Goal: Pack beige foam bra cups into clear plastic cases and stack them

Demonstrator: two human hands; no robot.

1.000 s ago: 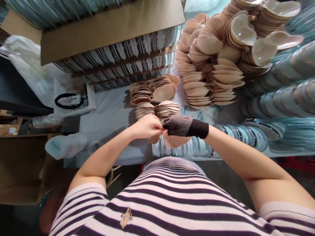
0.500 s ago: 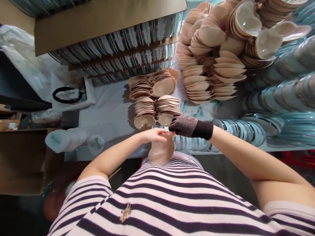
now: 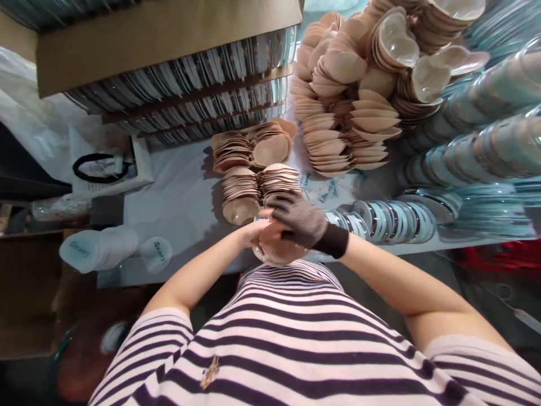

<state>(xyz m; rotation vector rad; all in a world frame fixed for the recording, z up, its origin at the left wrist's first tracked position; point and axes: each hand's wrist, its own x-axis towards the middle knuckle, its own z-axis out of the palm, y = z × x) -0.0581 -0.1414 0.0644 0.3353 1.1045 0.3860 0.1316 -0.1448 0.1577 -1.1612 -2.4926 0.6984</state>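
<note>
A beige stick-on bra (image 3: pixel 281 252) is between my two hands, close to my striped shirt at the table's front edge. My bare left hand (image 3: pixel 256 230) grips it from the left, its fingers partly covered. From the right, my right hand (image 3: pixel 302 221), in a dark dotted glove, is closed over its top; the fingers are smeared by motion. Just beyond the hands lies a nested stack of beige bra cups (image 3: pixel 242 210), with another stack (image 3: pixel 270 151) behind it.
A large heap of bra cups (image 3: pixel 338 67) covers the back right. Rows of clear plastic shells (image 3: pixel 393 220) line the right side. A cardboard box (image 3: pixel 169 45) of shells stands at the back left. Round white film pieces (image 3: pixel 155 254) and a white basket (image 3: pixel 143 160) are at left.
The bra has gone from hanging flat below my hands to being bunched up between them. My right hand has moved from a pinch at its top edge to lie over it.
</note>
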